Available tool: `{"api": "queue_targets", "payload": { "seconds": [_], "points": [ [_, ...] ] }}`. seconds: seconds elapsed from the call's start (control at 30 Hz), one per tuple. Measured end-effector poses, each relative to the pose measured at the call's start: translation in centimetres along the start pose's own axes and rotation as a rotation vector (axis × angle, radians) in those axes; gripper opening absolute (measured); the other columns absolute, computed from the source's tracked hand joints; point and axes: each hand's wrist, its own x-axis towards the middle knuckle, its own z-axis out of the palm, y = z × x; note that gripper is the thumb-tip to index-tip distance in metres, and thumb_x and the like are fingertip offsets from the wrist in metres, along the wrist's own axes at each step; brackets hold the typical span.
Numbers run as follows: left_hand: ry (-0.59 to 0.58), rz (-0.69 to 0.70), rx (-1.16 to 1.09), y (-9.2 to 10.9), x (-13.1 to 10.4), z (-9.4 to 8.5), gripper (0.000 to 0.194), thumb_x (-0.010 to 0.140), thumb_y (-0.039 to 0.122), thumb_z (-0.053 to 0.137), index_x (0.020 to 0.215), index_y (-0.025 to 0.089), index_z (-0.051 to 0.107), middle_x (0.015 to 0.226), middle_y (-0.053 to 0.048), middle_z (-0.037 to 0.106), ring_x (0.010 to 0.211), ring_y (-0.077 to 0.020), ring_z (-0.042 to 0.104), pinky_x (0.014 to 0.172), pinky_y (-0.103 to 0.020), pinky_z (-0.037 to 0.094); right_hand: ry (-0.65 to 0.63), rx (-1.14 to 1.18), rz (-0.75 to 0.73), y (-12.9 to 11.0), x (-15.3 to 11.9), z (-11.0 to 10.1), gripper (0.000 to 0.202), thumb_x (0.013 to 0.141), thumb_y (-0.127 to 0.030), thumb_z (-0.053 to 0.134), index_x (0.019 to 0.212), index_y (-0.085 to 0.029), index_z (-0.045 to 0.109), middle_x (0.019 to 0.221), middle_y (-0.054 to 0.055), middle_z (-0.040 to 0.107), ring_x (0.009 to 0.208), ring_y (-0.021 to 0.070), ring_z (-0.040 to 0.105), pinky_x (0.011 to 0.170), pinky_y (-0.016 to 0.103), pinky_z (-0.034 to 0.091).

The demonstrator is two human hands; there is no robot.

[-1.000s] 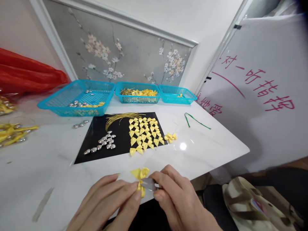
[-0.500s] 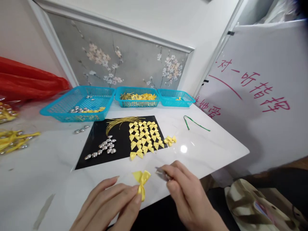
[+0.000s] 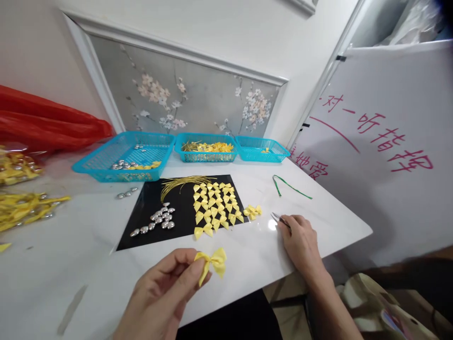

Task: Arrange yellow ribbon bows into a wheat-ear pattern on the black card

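Between its thumb and fingers, my left hand (image 3: pixel 170 293) pinches a yellow bow (image 3: pixel 216 261) above the white table's front part. My right hand (image 3: pixel 300 241) rests on the table to the right, its fingers closed round a small metal tool (image 3: pixel 281 219) with pointed tips facing left. Beyond my hands lies a black mat (image 3: pixel 141 210) with rows of yellow bows (image 3: pixel 219 222), silver beads (image 3: pixel 166 216) and a bundle of gold wires (image 3: pixel 182 182). A few more bows (image 3: pixel 252 212) lie just off the mat's right edge.
Three blue baskets (image 3: pixel 122 175) stand along the back, holding beads, bows and gold ties. A green strip (image 3: pixel 292 186) lies at the right. Yellow pieces with beads (image 3: pixel 28 208) and a red bag (image 3: pixel 46 115) are at the left. The table's edge (image 3: pixel 339 248) runs along the right.
My right hand has moved away from the bow, right and forward onto the table with the tool. My left hand has turned, still holding the bow. The view has shifted slightly.
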Motion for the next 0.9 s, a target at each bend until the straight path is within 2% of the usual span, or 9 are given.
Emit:
{"api": "queue_targets", "payload": {
  "seconds": [0.07, 0.13, 0.17, 0.23, 0.33, 0.47, 0.6, 0.77, 0.9],
  "points": [
    [-0.024, -0.008, 0.013, -0.1, 0.3, -0.3, 0.025, 0.062, 0.04, 0.09, 0.07, 0.022, 0.074, 0.077, 0.002, 0.069, 0.074, -0.0124, 0.062, 0.067, -0.015, 0.054, 0.001, 0.059, -0.017, -1.8, -0.6, -0.6, 0.035, 0.097, -0.042, 0.044, 0.103, -0.017, 0.068, 0.111, 0.017, 0.061, 0.109, 0.0361, 0.052, 0.091, 0.052, 0.042],
    [-0.052, -0.006, 0.033, -0.6, 0.8, -0.7, 0.025, 0.063, 0.041, 0.089, 0.073, 0.023, 0.075, 0.079, 0.002, 0.069, 0.078, -0.0143, 0.064, 0.071, -0.018, 0.055, -0.068, 0.192, -0.069, -4.5, -1.6, -1.6, 0.036, 0.099, -0.045, 0.042, 0.108, -0.02, 0.066, 0.112, 0.012, 0.062, 0.104, 0.0282, 0.057, 0.087, 0.041, 0.048],
    [-0.072, -0.001, 0.047, -0.8, 0.9, -0.9, 0.025, 0.064, 0.042, 0.088, 0.074, 0.023, 0.075, 0.081, 0.001, 0.07, 0.08, -0.0157, 0.064, 0.073, -0.02, 0.056, -0.148, 0.296, -0.109, -6.1, -2.1, -2.0, 0.036, 0.101, -0.047, 0.04, 0.108, -0.022, 0.065, 0.107, 0.008, 0.064, 0.096, 0.0231, 0.061, 0.08, 0.033, 0.05],
    [-0.101, 0.021, 0.086, -1.2, 1.1, -1.0, 0.027, 0.066, 0.045, 0.086, 0.077, 0.023, 0.075, 0.082, 0.001, 0.071, 0.084, -0.0177, 0.064, 0.077, -0.023, 0.055, -0.464, 0.761, -0.082, -9.0, -3.2, -2.5, 0.03, 0.1, -0.046, 0.048, 0.106, -0.02, 0.062, 0.102, 0.006, 0.064, 0.089, 0.0195, 0.061, 0.076, 0.028, 0.049],
    [-0.083, 0.074, 0.183, -1.3, 0.8, -0.7, 0.028, 0.067, 0.048, 0.084, 0.077, 0.023, 0.074, 0.08, 0.001, 0.072, 0.084, -0.0176, 0.061, 0.077, -0.021, 0.051, -0.636, 1.022, -0.002, -11.8, -4.3, -2.3, 0.029, 0.098, -0.044, 0.056, 0.088, -0.018, 0.06, 0.081, 0.001, 0.059, 0.072, 0.014, 0.054, 0.062, 0.022, 0.04],
    [-0.024, 0.041, 0.253, -0.6, -0.3, -0.7, 0.039, 0.062, 0.054, 0.085, 0.084, 0.023, 0.076, 0.071, 0.002, 0.069, 0.071, -0.0136, 0.057, 0.064, -0.018, 0.047, -0.603, 1.024, -0.015, -12.4, -4.7, -1.4, 0.032, 0.099, -0.041, 0.054, 0.077, -0.017, 0.056, 0.069, -0.002, 0.05, 0.065, 0.0119, 0.043, 0.058, 0.022, 0.034],
    [-0.069, -0.106, 0.254, -0.3, -0.5, -1.4, 0.054, 0.065, 0.059, 0.082, 0.103, 0.022, 0.073, 0.045, 0.009, 0.047, 0.047, -0.007, 0.034, 0.044, -0.015, 0.029, -0.485, 0.89, -0.113, -12.1, -4.9, -1.3, 0.027, 0.1, -0.033, 0.053, 0.078, -0.018, 0.057, 0.071, -0.002, 0.051, 0.067, 0.0128, 0.044, 0.059, 0.023, 0.034],
    [-0.209, -0.117, 0.196, -0.9, 0.4, -1.7, 0.034, 0.072, 0.05, 0.081, 0.088, 0.021, 0.076, 0.061, 0.002, 0.063, 0.059, -0.0106, 0.051, 0.056, -0.017, 0.045, -0.368, 0.857, -0.25, -12.2, -5.3, -1.7, 0.022, 0.099, -0.026, 0.054, 0.078, -0.019, 0.056, 0.074, -0.001, 0.054, 0.068, 0.013, 0.048, 0.064, 0.024, 0.036],
    [-0.315, -0.172, 0.032, -0.9, 0.2, -1.4, 0.022, 0.078, 0.04, 0.08, 0.072, 0.02, 0.072, 0.072, 0.0, 0.066, 0.07, -0.0116, 0.057, 0.067, -0.017, 0.049, -0.575, 1.04, -0.058, -12.1, -5.6, -1.6, 0.029, 0.098, -0.036, 0.058, 0.075, -0.018, 0.057, 0.071, 0.0, 0.053, 0.066, 0.0136, 0.045, 0.062, 0.025, 0.034]
  ]
}}
